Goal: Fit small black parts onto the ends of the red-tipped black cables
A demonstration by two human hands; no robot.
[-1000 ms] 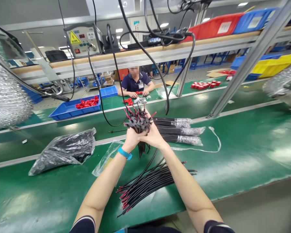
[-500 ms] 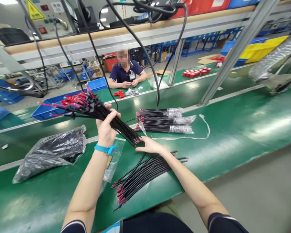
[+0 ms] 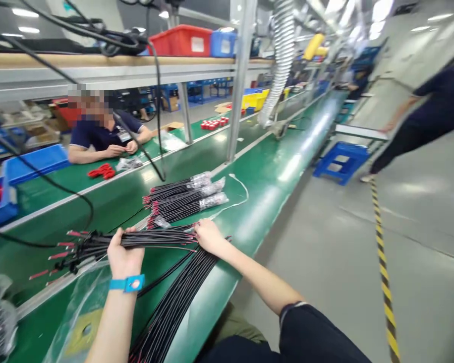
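My left hand (image 3: 125, 254), with a blue wristband, is wrapped around the middle of a bundle of black cables (image 3: 161, 238). The bundle lies nearly level above the bench, and its red-tipped left ends fan out past black fittings. At the bundle's right end, my right hand (image 3: 210, 236) has its fingers closed around the cable tips; their exact hold is partly hidden. Below my right forearm, a loose pile of black cables (image 3: 185, 295) rests on the green bench (image 3: 265, 212). Just beyond my hands lie several cable bundles (image 3: 181, 204) with clear plastic wrapped around their right ends.
Clear plastic bags (image 3: 79, 302) lie at the left. A white strip (image 3: 245, 189) curls beside the wrapped bundles. Hanging black cords (image 3: 159, 116) and a metal post (image 3: 238, 91) stand ahead. Across the bench sits a co-worker (image 3: 102, 131). A blue stool (image 3: 342, 161) is at right.
My view has swung to the right. The held bundle has come down from a slant to nearly level, and my right hand has closed in on its right end.
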